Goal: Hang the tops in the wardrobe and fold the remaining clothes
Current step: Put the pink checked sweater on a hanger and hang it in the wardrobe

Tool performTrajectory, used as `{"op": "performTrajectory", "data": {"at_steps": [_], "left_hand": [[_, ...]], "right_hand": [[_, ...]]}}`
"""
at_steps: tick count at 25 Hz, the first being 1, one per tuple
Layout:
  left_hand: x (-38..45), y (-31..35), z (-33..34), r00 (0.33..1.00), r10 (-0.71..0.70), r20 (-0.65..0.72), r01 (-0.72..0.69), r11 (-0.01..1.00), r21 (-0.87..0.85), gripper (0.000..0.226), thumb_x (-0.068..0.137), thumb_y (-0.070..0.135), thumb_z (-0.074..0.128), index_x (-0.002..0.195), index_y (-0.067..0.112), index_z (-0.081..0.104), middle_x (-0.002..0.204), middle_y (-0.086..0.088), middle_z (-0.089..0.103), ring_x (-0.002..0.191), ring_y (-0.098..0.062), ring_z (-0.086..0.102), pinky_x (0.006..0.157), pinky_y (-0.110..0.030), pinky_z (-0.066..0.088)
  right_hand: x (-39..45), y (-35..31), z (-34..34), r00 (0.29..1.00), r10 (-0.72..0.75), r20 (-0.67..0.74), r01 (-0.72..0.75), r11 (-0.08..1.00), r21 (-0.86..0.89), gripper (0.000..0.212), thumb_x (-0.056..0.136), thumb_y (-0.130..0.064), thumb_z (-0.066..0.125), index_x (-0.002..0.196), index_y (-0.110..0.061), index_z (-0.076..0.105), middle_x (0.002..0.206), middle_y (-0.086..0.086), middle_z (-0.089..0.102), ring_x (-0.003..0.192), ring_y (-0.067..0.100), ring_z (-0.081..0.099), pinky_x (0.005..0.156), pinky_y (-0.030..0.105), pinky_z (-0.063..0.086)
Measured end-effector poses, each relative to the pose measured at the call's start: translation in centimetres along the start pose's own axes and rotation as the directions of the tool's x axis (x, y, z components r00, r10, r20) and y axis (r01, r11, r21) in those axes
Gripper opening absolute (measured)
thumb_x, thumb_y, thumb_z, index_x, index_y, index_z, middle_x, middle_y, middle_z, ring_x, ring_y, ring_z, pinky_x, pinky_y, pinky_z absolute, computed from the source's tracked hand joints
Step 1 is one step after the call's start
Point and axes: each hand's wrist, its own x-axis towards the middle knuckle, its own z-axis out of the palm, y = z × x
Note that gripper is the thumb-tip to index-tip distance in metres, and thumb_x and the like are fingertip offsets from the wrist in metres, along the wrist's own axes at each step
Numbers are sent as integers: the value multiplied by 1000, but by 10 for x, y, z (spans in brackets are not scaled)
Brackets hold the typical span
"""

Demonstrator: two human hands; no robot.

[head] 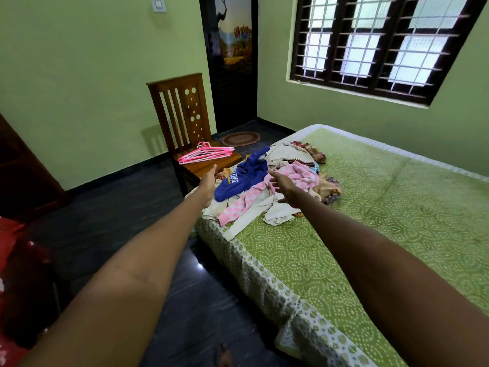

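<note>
left hand (209,182) grip wide | right hand (284,188) grip wide (fingers spread) | both over clothes pile (264,181) on bed (383,207)

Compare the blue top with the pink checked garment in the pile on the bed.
The blue top is one plain colour with pale lettering; the pink checked garment is pink and white squares all over. The blue top lies at the pile's left edge, nearer the chair; the pink checked garment lies in the middle, partly under it. Both lie crumpled and unfolded on the bed, in neither hand.
</note>
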Motion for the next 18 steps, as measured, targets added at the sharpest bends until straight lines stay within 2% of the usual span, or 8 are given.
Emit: {"op": "performTrajectory", "data": {"at_steps": [4,7,10,12,14,15,16,18], "left_hand": [[74,12,-13,998,-61,-10,60,998,-36,50,101,40,32,142,11,35,142,-5,42,130,-25,42,85,-29,41],[129,20,-24,995,-98,-3,98,994,-53,47,102,37,33,140,11,38,144,-6,42,131,-25,42,97,-33,38],[173,17,-29,992,-126,-4,126,992,-2,45,103,32,31,141,9,37,145,-7,40,133,-24,39,91,-28,35],[198,8,-33,986,-169,-6,169,985,21,44,104,30,29,142,9,36,144,-6,41,132,-25,40,90,-28,36],[229,0,-35,982,-189,14,187,979,76,43,104,29,28,140,8,38,144,-7,42,130,-24,42,88,-26,37],[244,-2,-35,980,-196,21,194,978,80,42,104,28,28,139,7,39,143,-7,43,128,-24,44,86,-25,37],[258,-3,-35,979,-203,23,201,977,71,42,104,27,28,139,7,40,139,-7,47,122,-24,49,83,-24,39],[290,-9,-32,973,-230,36,226,971,84,40,104,28,30,134,7,44,115,-3,58,91,-19,58,68,-20,46]], "right_hand": [[74,-8,23,999,38,-10,-38,999,34,63,96,-50,36,144,-8,33,152,8,30,139,26,29,106,47,27],[123,-13,35,996,87,-27,-85,994,65,63,97,-49,36,143,-7,34,150,9,32,138,25,28,107,48,26],[167,-7,42,989,133,-66,-127,987,95,59,98,-47,34,141,-7,36,146,8,37,136,26,31,106,47,27],[188,2,45,981,181,-68,-174,980,101,49,99,-46,34,129,-9,45,127,4,48,125,24,37,104,47,29],[212,4,47,975,213,-71,-204,972,114,34,99,-44,34,107,-15,49,110,3,45,109,20,37,100,44,31],[225,3,47,972,223,-81,-211,968,134,32,100,-43,33,103,-16,49,111,4,43,107,20,37,96,43,33],[240,3,48,967,238,-89,-223,963,154,35,100,-43,33,106,-14,51,113,6,43,108,22,41,93,42,34],[275,3,49,961,262,-86,-241,950,197,45,101,-41,30,122,-6,50,118,10,47,117,30,48,91,42,37]]}}
